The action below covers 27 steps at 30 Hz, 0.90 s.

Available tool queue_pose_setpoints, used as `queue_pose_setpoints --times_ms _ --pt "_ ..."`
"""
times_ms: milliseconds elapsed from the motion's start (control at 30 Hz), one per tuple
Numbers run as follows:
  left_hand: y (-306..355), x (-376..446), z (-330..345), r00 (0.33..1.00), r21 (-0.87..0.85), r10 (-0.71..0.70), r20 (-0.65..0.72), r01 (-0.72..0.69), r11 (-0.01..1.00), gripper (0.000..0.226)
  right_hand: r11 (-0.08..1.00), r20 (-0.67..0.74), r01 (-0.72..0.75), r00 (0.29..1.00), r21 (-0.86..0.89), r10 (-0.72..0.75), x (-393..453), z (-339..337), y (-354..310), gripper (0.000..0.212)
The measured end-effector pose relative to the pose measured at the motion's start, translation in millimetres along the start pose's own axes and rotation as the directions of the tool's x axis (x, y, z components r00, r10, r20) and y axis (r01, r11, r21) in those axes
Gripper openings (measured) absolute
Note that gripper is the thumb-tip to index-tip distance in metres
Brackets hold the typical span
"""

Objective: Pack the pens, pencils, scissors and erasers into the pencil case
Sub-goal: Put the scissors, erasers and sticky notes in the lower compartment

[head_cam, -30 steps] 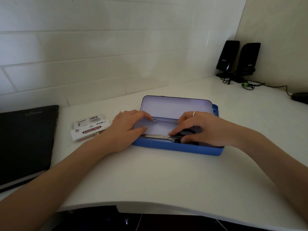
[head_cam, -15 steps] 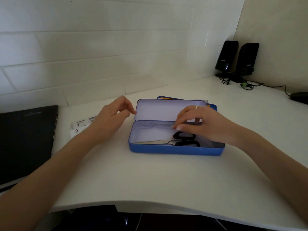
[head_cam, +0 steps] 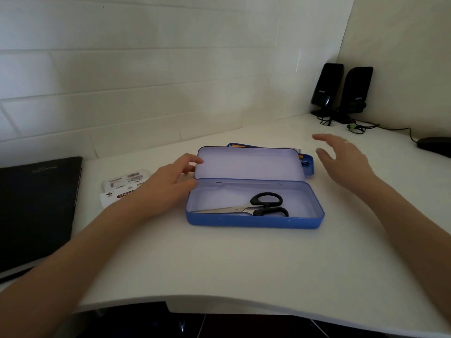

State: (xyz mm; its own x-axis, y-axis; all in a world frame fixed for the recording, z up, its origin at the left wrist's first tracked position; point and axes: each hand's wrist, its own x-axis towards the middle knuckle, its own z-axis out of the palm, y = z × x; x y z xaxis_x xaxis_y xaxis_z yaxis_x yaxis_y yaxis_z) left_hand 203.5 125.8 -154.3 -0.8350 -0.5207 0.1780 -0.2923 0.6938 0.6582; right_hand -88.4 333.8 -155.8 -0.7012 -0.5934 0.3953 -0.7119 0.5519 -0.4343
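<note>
White tiled wall backs a white desk [head_cam: 219, 264], and everything sits around the open blue pencil case [head_cam: 253, 219] at its middle. Left of the case lies a black laptop [head_cam: 36, 211], closed; far behind it to the right stand two black speakers [head_cam: 341, 89]. Between laptop and case is a sticky-note packet [head_cam: 117, 195]. Behind the raised lid, another blue tray [head_cam: 308, 165] holding pencils peeks out, mostly hidden.

Inside the case, toward its right end, lie the black-handled scissors [head_cam: 263, 206], blades pointing left.

The left hand [head_cam: 168, 186] rests at the case's left end, fingertips touching the lid's edge, steadying it. The right hand [head_cam: 344, 162] hovers open and empty, right of the lid.

Scissors look packed; pens, pencils and erasers remain. Next likely calls for reaching behind the lid for a pencil.

A second ago both hands pressed inside the case over the scissors; since then the right has lifted out and swung rightward.
</note>
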Motion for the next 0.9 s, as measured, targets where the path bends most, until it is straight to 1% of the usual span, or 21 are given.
queue_pose_setpoints --times_ms 67,100,133,200,267,333,400,467,533,633,733,833,900 --pt "1.3 0.5 -0.5 1.000 -0.022 -0.001 0.008 0.001 1.000 0.044 0.999 0.151 0.022 0.988 -0.035 -0.016 -0.2 8.0 8.8 0.042" --pt "1.4 1.0 -0.7 1.000 -0.018 0.003 0.010 -0.003 1.000 0.043 0.998 0.209 0.038 0.978 -0.046 -0.028 -0.2 11.9 10.0 0.043" --pt "1.2 1.4 -1.0 1.000 -0.018 0.005 0.010 -0.005 1.000 0.040 0.998 0.236 0.049 0.971 -0.039 -0.038 0.3 14.4 9.8 0.044" --pt "0.2 2.7 -1.2 1.000 -0.007 -0.002 0.009 0.002 1.000 0.037 0.999 0.208 0.040 0.977 0.037 -0.046 2.5 18.2 7.5 0.043" --pt "0.5 4.0 -0.2 1.000 0.007 -0.009 -0.002 0.009 1.000 0.038 0.994 0.167 0.014 0.985 0.107 -0.032 6.5 21.5 7.5 0.040" --pt "0.2 5.3 2.5 0.999 0.022 -0.017 -0.036 0.018 1.000 0.041 0.993 0.171 -0.002 0.985 0.122 -0.019 13.9 24.8 6.7 0.037" --pt "-1.0 7.3 5.6 0.997 0.052 -0.021 -0.069 0.025 0.998 0.042 0.996 0.232 -0.017 0.973 0.085 -0.003 25.3 26.5 0.3 0.037" --pt "-2.2 8.8 6.8 0.996 0.066 -0.025 -0.084 0.030 0.997 0.045 0.998 0.325 -0.035 0.945 0.043 0.019 38.7 29.8 -9.8 0.041" --pt "-3.7 9.8 7.1 0.995 0.079 -0.020 -0.099 0.028 0.996 0.045 1.000 0.368 -0.024 0.930 -0.006 0.024 49.5 37.3 -16.9 0.043" --pt "-4.3 9.4 7.7 0.992 0.095 -0.029 -0.124 0.041 0.995 0.036 0.995 0.298 0.039 0.954 -0.087 -0.012 57.3 48.6 -20.1 0.038" --pt "-4.1 9.4 8.5 0.992 0.086 -0.029 -0.124 0.040 0.995 0.035 0.995 0.249 0.031 0.968 -0.091 -0.007 60.0 49.9 -20.9 0.036" --pt "-3.0 9.9 8.2 0.992 0.094 -0.032 -0.125 0.044 0.995 0.035 0.999 0.208 0.006 0.978 0.048 -0.016 57.0 49.0 -17.9 0.029" --pt "-2.2 9.9 8.2 0.991 0.101 -0.040 -0.127 0.053 0.993 0.037 0.995 0.092 0.016 0.995 0.102 -0.026 48.7 47.2 -18.1 0.023"
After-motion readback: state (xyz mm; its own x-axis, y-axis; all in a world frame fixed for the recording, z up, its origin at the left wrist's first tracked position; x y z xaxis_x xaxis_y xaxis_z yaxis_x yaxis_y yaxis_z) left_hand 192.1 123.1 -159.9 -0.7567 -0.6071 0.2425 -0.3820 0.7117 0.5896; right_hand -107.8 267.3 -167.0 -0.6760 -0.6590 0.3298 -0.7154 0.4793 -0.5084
